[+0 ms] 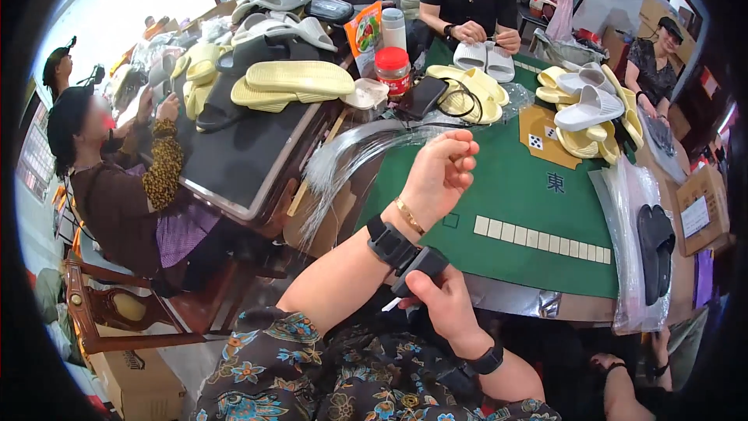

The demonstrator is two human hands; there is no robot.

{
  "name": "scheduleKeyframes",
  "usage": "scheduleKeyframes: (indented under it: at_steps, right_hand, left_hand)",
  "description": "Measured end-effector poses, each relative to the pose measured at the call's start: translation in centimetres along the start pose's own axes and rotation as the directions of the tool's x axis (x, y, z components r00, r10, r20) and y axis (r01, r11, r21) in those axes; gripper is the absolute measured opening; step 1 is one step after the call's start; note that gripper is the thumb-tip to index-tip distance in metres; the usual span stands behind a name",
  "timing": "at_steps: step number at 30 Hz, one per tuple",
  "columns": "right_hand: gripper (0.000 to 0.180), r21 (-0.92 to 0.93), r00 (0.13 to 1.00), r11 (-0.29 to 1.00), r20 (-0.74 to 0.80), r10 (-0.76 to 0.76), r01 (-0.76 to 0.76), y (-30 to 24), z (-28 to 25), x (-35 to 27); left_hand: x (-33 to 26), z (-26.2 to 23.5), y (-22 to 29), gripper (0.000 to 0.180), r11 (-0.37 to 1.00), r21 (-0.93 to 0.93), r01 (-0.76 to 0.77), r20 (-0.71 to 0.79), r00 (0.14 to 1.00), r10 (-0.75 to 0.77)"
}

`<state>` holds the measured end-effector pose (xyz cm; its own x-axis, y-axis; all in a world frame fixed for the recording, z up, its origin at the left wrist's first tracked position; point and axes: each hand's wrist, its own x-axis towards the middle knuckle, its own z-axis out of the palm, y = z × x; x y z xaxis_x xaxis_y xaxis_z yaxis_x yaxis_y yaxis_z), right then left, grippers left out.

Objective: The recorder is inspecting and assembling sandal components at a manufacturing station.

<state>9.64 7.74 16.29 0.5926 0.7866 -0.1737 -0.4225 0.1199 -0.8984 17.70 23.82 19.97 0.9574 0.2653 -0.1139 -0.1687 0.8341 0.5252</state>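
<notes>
My left hand (444, 168) is raised over the green mat (436, 245), fingers curled inward, with nothing visible in them. A gold bracelet (409, 216) and a black wrist strap (392, 245) circle that wrist. My right hand (448, 296) grips a small black box-shaped device (425, 267) at the strap, its thumb pressed on the near side. A thin white piece (391, 305) pokes out below the device; what it is I cannot tell. Another black strap (487, 360) is on my right wrist.
Left of the mat lies a bundle of clear plastic strands (335, 168). Yellow and grey slippers (588, 109) are piled at the right, black slippers (656, 253) beside clear bags. More slippers (292, 78) cover the left table. Across from me a person handles white slippers (485, 61); others sit around.
</notes>
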Motion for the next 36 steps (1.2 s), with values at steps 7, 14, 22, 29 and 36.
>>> scheduleKeyframes:
  at_steps: [7, 14, 22, 29, 36]
  right_hand:
    - [0.049, -0.193, 0.997, 0.979, 0.025, 0.071, -0.065, -0.1, 1.2, -0.5]
    - [0.026, -0.183, 0.994, 0.977, 0.01, -0.107, 0.107, -0.5, -0.6, 0.7]
    - [0.063, 0.095, 0.985, 0.992, 0.141, -0.1, 0.087, 1.1, -2.8, 1.7]
    - [0.052, 0.173, 0.987, 0.984, 0.159, 0.018, -0.045, 0.3, -3.4, 3.7]
    - [0.041, 0.054, 0.995, 0.998, 0.094, 0.038, -0.043, 0.3, -3.4, 4.1]
  left_hand:
    - [-0.2, 0.6, -0.4, 0.008, -0.223, 0.667, -0.711, 0.65, 0.41, 0.64]
    - [-0.4, 0.9, -0.1, 0.009, 0.874, 0.367, -0.319, 0.058, 0.945, 0.321]
    - [-0.5, -0.5, 0.2, 0.013, 0.951, 0.234, -0.202, -0.073, 0.972, 0.225]
    - [-1.1, -0.2, -1.6, 0.012, 0.99, 0.143, -0.015, 0.023, 1.0, 0.012]
    - [-1.1, -1.3, -2.8, 0.013, 0.978, 0.181, 0.103, 0.098, 0.988, -0.123]
